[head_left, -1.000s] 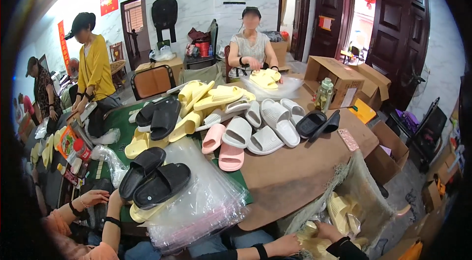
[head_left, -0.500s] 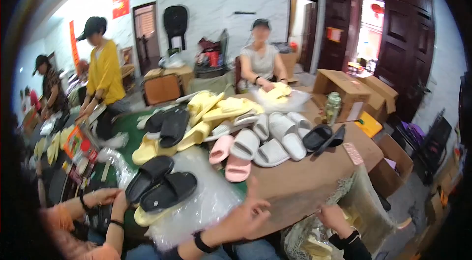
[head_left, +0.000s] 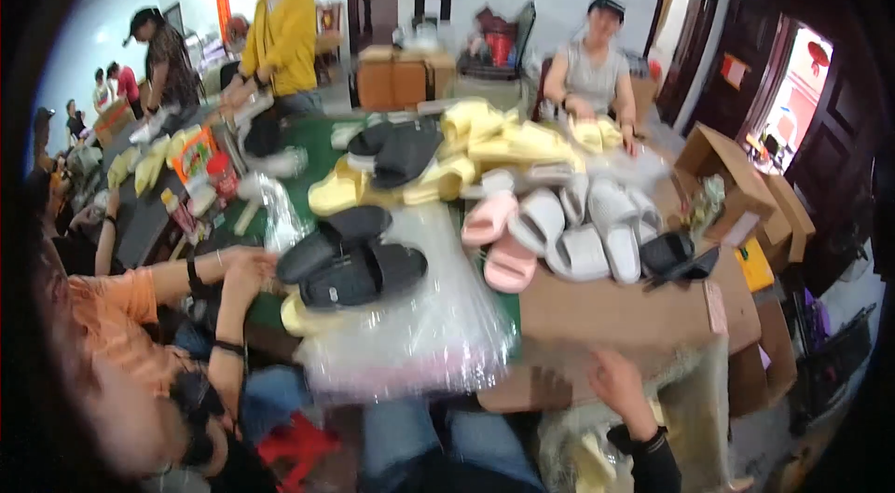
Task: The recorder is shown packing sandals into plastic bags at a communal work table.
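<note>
My right hand (head_left: 623, 390), in a dark sleeve, hovers at the front edge of the brown cardboard tabletop (head_left: 597, 316). Its fingers are partly stretched and I see nothing in them. Below it stands an open translucent sack (head_left: 704, 400) with pale yellow slippers (head_left: 592, 460) inside. My left hand (head_left: 126, 409) is a smeared shape at the lower left, so its fingers cannot be made out. Ahead of me lies a stack of clear plastic bags (head_left: 410, 353). A pair of black slippers (head_left: 364, 274) rests partly on it, over a pale yellow one (head_left: 303, 316).
Pink slippers (head_left: 510, 265), grey slippers (head_left: 578, 251) and a yellow heap (head_left: 513, 143) cover the table. A co-worker's hands (head_left: 247, 269) are beside the black pair. Across the table, another person (head_left: 592, 74) handles yellow slippers. Cardboard boxes (head_left: 722, 181) stand at right.
My view has swung left. My left hand has gone from above the plastic bags to the lower left. My right hand has risen a little from the sack.
</note>
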`<action>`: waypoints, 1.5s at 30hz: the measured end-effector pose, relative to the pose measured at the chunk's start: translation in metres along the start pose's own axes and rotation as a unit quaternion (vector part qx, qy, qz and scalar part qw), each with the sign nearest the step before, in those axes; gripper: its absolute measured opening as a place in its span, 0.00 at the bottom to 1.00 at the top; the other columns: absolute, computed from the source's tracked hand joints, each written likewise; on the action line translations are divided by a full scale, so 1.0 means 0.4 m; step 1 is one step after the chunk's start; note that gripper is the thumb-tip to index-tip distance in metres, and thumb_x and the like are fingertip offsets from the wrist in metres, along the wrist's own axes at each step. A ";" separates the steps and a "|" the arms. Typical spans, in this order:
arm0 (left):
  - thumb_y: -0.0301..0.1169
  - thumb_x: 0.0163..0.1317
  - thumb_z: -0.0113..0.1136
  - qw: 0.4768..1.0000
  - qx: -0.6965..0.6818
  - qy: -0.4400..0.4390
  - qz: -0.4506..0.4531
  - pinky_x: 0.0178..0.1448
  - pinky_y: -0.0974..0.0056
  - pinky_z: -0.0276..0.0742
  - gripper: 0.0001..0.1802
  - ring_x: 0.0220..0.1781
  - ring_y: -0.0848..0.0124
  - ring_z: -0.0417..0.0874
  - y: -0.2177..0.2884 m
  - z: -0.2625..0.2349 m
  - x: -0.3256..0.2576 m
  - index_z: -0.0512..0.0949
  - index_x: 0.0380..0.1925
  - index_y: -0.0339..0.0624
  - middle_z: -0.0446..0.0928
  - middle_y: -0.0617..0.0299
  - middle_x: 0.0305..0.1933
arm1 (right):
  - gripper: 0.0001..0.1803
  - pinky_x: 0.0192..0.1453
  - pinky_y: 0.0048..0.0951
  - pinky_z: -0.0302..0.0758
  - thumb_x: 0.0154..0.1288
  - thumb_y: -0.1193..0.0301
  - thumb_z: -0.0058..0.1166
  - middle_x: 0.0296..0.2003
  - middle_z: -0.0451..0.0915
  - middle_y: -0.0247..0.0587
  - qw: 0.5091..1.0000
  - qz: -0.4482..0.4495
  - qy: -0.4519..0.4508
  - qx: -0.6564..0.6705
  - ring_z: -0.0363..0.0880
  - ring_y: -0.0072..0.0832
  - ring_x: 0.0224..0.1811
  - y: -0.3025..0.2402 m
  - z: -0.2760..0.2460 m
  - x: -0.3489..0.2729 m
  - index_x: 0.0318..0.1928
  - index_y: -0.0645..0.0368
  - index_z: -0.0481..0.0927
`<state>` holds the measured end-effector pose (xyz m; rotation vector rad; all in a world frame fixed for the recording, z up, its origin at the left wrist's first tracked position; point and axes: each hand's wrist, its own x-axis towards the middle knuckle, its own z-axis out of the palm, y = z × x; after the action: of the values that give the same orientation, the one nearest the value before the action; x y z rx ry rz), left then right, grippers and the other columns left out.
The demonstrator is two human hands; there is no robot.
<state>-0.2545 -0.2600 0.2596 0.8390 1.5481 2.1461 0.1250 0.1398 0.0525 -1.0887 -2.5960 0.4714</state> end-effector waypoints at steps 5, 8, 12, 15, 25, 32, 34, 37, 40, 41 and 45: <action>0.34 0.64 0.48 0.974 0.128 -0.024 0.183 0.35 0.72 0.69 0.17 0.35 0.72 0.71 -0.048 0.407 0.104 0.68 0.51 0.39 0.72 0.54 0.41 | 0.23 0.42 0.42 0.75 0.60 0.66 0.56 0.40 0.78 0.49 0.999 0.028 0.017 0.017 0.78 0.46 0.41 0.046 -0.007 0.014 0.55 0.56 0.72; 0.34 0.64 0.48 0.942 0.194 -0.057 0.267 0.30 0.74 0.68 0.17 0.29 0.76 0.71 -0.108 0.200 0.004 0.69 0.50 0.38 0.73 0.55 0.36 | 0.29 0.42 0.42 0.75 0.58 0.67 0.58 0.43 0.78 0.50 1.000 -0.020 -0.001 -0.018 0.79 0.46 0.40 0.031 -0.049 0.017 0.60 0.58 0.66; 0.47 0.48 0.64 0.804 0.434 -0.085 0.397 0.46 0.61 0.71 0.30 0.40 0.60 0.76 -0.394 0.355 0.113 0.72 0.43 0.34 0.74 0.52 0.40 | 0.35 0.43 0.40 0.75 0.63 0.65 0.54 0.46 0.77 0.51 0.995 -0.055 -0.021 0.075 0.79 0.42 0.40 -0.074 -0.050 0.049 0.66 0.62 0.56; 0.41 0.52 0.65 0.659 0.346 -0.304 0.595 0.42 0.61 0.76 0.23 0.41 0.61 0.76 -0.450 0.385 0.083 0.75 0.49 0.54 0.72 0.60 0.48 | 0.34 0.46 0.37 0.74 0.66 0.65 0.51 0.50 0.75 0.54 0.938 -0.187 0.251 0.151 0.78 0.38 0.42 -0.107 -0.088 0.068 0.67 0.63 0.54; 0.38 0.52 0.64 0.792 0.518 -0.216 0.240 0.63 0.48 0.63 0.28 0.61 0.46 0.68 -0.620 0.305 0.188 0.73 0.56 0.48 0.67 0.42 0.60 | 0.30 0.46 0.39 0.74 0.65 0.53 0.53 0.46 0.76 0.54 0.867 -0.286 -0.407 -0.015 0.77 0.44 0.48 -0.189 0.104 0.092 0.63 0.52 0.66; 0.34 0.49 0.63 0.737 0.634 -0.110 0.206 0.68 0.47 0.58 0.23 0.66 0.37 0.60 -0.694 0.184 0.365 0.79 0.50 0.51 0.57 0.30 0.65 | 0.27 0.43 0.44 0.76 0.67 0.53 0.48 0.40 0.78 0.47 0.890 -0.315 -0.325 0.049 0.78 0.47 0.41 -0.258 0.220 0.074 0.60 0.53 0.69; 0.32 0.50 0.61 0.810 0.551 -0.109 0.168 0.71 0.47 0.54 0.23 0.69 0.35 0.54 -0.761 0.150 0.412 0.79 0.50 0.51 0.51 0.26 0.68 | 0.27 0.55 0.42 0.72 0.67 0.55 0.49 0.52 0.73 0.51 0.900 -0.301 -0.305 0.074 0.74 0.49 0.52 -0.312 0.233 0.096 0.62 0.53 0.67; 0.35 0.52 0.61 0.786 0.591 -0.101 0.152 0.74 0.46 0.46 0.24 0.71 0.35 0.50 -0.774 0.145 0.406 0.78 0.52 0.53 0.47 0.27 0.69 | 0.28 0.63 0.42 0.66 0.65 0.59 0.52 0.60 0.66 0.55 0.924 -0.326 -0.150 0.135 0.67 0.50 0.60 -0.345 0.286 0.111 0.63 0.53 0.66; 0.37 0.51 0.62 0.765 0.620 -0.148 0.087 0.74 0.45 0.45 0.25 0.71 0.34 0.49 -0.822 0.182 0.454 0.78 0.53 0.54 0.45 0.28 0.70 | 0.30 0.69 0.43 0.59 0.64 0.61 0.54 0.63 0.64 0.56 0.938 -0.333 -0.063 0.074 0.62 0.50 0.65 -0.332 0.344 0.128 0.65 0.55 0.63; 0.38 0.50 0.63 0.782 0.587 -0.180 0.109 0.71 0.42 0.49 0.28 0.69 0.35 0.53 -0.845 0.173 0.475 0.77 0.55 0.54 0.45 0.28 0.70 | 0.30 0.69 0.43 0.59 0.64 0.61 0.54 0.63 0.64 0.56 0.938 -0.335 -0.056 0.070 0.62 0.50 0.65 -0.328 0.372 0.126 0.65 0.55 0.63; 0.43 0.47 0.63 0.682 0.682 -0.226 0.134 0.62 0.46 0.61 0.30 0.60 0.41 0.65 -0.855 0.188 0.498 0.76 0.55 0.53 0.59 0.34 0.66 | 0.32 0.68 0.43 0.60 0.63 0.61 0.54 0.61 0.67 0.53 0.934 -0.301 -0.169 0.094 0.61 0.49 0.66 -0.316 0.449 0.138 0.63 0.63 0.64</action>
<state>-0.3733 0.0283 0.0047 1.8654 2.6465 0.3326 -0.0605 0.0629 -0.0518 -0.1223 -2.9035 0.7772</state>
